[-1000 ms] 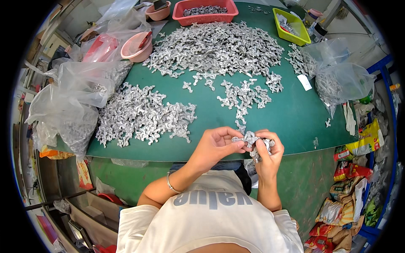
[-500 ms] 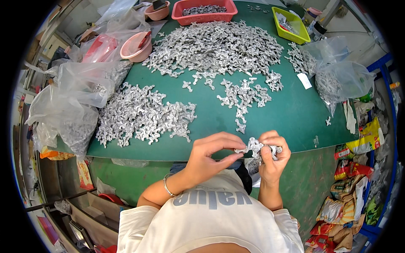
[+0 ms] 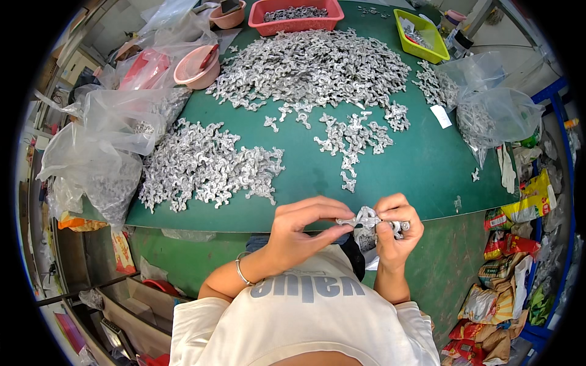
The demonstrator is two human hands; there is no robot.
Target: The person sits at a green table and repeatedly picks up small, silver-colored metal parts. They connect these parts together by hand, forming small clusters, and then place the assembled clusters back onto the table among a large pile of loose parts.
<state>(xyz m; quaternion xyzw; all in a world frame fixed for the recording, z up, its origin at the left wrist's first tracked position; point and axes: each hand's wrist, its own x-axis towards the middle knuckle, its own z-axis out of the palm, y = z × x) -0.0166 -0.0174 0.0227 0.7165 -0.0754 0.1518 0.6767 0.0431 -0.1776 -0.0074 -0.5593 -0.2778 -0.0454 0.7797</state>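
While my two hands meet on the near side of the big heap, well apart from it, they share one silver-grey metal piece between them. My left hand has its thumb and forefinger pinching that piece by the left end, the other fingers curved loosely along. My right hand grips the other side, thumb pressed toward bent fingers, and more of the same pieces are bunched inside that grasp; how many, I cannot tell. A silver bracelet circles my left wrist.

The heap lies on a green table. On its near side, a loose cluster of pieces trails toward my hands, and to its near left a second pile is spread out. Farther left of the heap slump clear plastic bags. Just left of the heap stands a pink bowl. Directly beyond the heap, a red tub holds more small pieces; beyond it to the right is a yellow-green basket. Right of the heap lie a white slip and a clear bag with grey pieces inside.
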